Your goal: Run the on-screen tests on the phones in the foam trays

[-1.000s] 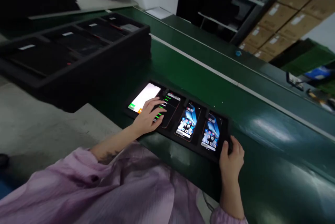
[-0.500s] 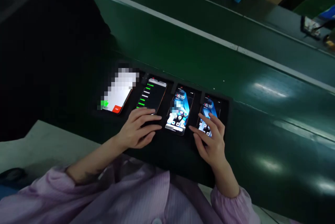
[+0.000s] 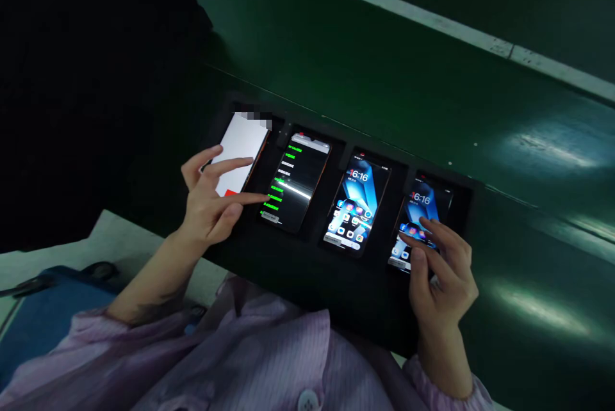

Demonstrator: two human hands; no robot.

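Several smartphones lie face up in a row in a black tray point(image 3: 312, 251). My left hand point(image 3: 206, 203) is open, fingers spread over the leftmost smartphone point(image 3: 244, 142), whose screen is white with a red patch. Its index finger reaches the lower left of the second smartphone point(image 3: 302, 174), which shows green and white text lines on black; whether it touches cannot be told. The third smartphone point(image 3: 358, 206) shows a blue home screen reading 16:16. Over the lower part of the rightmost smartphone point(image 3: 425, 196), with a similar screen, hovers or rests my right hand point(image 3: 444, 276), open, fingers apart and bent.
The tray sits on a glossy green bench point(image 3: 384, 78) crossed by a pale strip point(image 3: 384, 4). A large dark shape point(image 3: 96, 78) fills the left side. A blue seat-like object point(image 3: 52, 321) stands on the pale floor at lower left.
My left hand has moved left, from the gap between the second and third smartphones to the first and second. My right hand stays at the rightmost smartphone. The view has shifted, so the tray appears further right.
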